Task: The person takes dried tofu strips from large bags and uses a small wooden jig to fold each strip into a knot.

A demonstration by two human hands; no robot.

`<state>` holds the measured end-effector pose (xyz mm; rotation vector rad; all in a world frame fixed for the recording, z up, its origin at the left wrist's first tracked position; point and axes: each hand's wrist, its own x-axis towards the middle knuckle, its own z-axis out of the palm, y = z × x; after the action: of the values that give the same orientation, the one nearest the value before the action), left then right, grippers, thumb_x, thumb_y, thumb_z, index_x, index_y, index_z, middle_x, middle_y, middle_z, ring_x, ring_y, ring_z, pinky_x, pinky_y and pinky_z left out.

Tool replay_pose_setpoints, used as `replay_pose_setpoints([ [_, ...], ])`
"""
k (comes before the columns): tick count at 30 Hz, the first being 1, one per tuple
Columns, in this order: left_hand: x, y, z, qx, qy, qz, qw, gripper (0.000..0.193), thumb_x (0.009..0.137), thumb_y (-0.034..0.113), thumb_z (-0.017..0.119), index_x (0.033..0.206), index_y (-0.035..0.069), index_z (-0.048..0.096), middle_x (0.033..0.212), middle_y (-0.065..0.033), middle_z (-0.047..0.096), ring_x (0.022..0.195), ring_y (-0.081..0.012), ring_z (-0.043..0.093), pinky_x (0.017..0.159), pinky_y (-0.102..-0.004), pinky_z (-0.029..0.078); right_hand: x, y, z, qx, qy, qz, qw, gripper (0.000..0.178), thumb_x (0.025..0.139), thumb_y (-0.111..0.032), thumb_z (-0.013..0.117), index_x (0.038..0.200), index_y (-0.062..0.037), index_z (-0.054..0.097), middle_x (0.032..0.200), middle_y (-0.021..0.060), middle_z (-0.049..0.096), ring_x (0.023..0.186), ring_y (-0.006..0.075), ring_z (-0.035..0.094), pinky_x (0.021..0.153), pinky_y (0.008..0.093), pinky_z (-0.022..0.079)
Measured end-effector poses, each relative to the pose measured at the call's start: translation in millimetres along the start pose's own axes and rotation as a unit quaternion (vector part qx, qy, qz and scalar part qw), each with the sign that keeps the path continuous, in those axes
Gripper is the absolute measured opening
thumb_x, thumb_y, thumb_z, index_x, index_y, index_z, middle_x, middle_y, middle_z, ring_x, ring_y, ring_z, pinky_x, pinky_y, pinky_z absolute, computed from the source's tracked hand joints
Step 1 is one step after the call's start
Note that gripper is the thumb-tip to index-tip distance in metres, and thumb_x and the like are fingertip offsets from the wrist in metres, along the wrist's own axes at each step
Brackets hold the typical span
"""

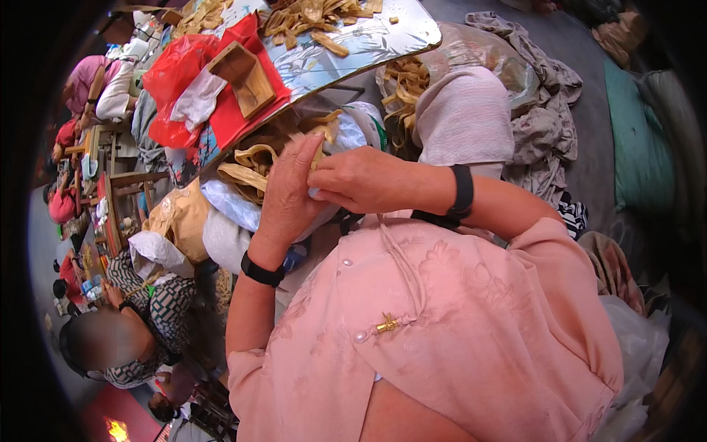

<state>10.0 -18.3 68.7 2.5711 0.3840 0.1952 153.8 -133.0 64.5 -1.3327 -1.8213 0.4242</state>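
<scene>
Now, both hands come together over the lap, and a tan strip (318, 156) sits right between them! The right hand (346, 180) has its fingers bent into a tight pinch at the strip; the left hand (289, 184) lies alongside, fingers nearly straight, and how firmly they press I can't tell, because the back of that hand hides it

So what could spoil things? A tug across the strip rather than along it might snap it short, I'd judge, for it looks dry and fibrous. Should the hold slacken, the piece could drop among the coiled strips (247, 171) just beside the left hand, and good luck picking it out again! And look at the wooden block (241, 79), on red cloth (259, 55) near the edge of the table (339, 62): one bump there might send it sliding

Plenty to feast on in textures, too! Those coils are flat, ribbon-like, looping over themselves, yellow-brown with a faint sheen; the heap of pieces (309, 18) up on the glossy, patterned tabletop runs shorter and choppier. Beside the block, a red plastic bag (175, 77), thin and crinkled, and over the knee a pale towel (464, 114), soft and nubbly
</scene>
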Motion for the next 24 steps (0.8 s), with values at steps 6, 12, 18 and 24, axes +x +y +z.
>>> replay_pose_setpoints([
  [6,-12.3,-37.4,-9.6,0.146,0.117,-0.178,0.966,0.016,0.086,0.014,0.052,0.097,0.006,0.059,0.092,-0.0137,0.062,0.086,-0.0324,0.059,0.07,-0.0382,0.046,-49.4,52.6,-104.5,0.037,0.301,0.128,0.944,0.012,0.087,-0.008,0.055,0.095,-0.003,0.062,0.083,0.0019,0.063,0.072,0.0108,0.059,0.062,0.0226,0.046],
  [12,39.7,81.5,-23.6,-0.098,0.051,-0.007,0.994,0.028,0.071,-0.008,0.059,0.097,0.002,0.06,0.099,-0.0146,0.056,0.095,-0.0308,0.055,0.083,-0.0353,0.043,-162.0,220.7,-127.5,0.181,0.394,0.46,0.775,0.02,0.081,-0.019,0.061,0.086,-0.0006,0.064,0.072,0.0016,0.06,0.06,0.0074,0.054,0.052,0.0208,0.044],
  [18,114.1,76.8,28.5,-0.314,-0.061,-0.126,0.939,0.021,0.082,0.004,0.053,0.102,0.002,0.058,0.104,-0.0077,0.054,0.087,-0.017,0.054,0.076,-0.0257,0.042,-168.3,309.2,-78.1,0.168,0.195,0.61,0.749,0.047,0.069,-0.035,0.072,0.098,0.0015,0.064,0.084,0.0109,0.065,0.074,0.0201,0.063,0.063,0.0309,0.05],
  [24,180.6,43.1,121.8,-0.417,-0.028,-0.28,0.864,0.02,0.084,0.006,0.051,0.1,-0.002,0.059,0.096,-0.0061,0.06,0.085,-0.0136,0.054,0.078,-0.0242,0.043,-169.9,343.3,-64.3,0.185,0.124,0.584,0.781,0.055,0.069,-0.032,0.073,0.108,0.0045,0.059,0.103,0.0146,0.063,0.091,0.0216,0.062,0.079,0.0308,0.048],
])
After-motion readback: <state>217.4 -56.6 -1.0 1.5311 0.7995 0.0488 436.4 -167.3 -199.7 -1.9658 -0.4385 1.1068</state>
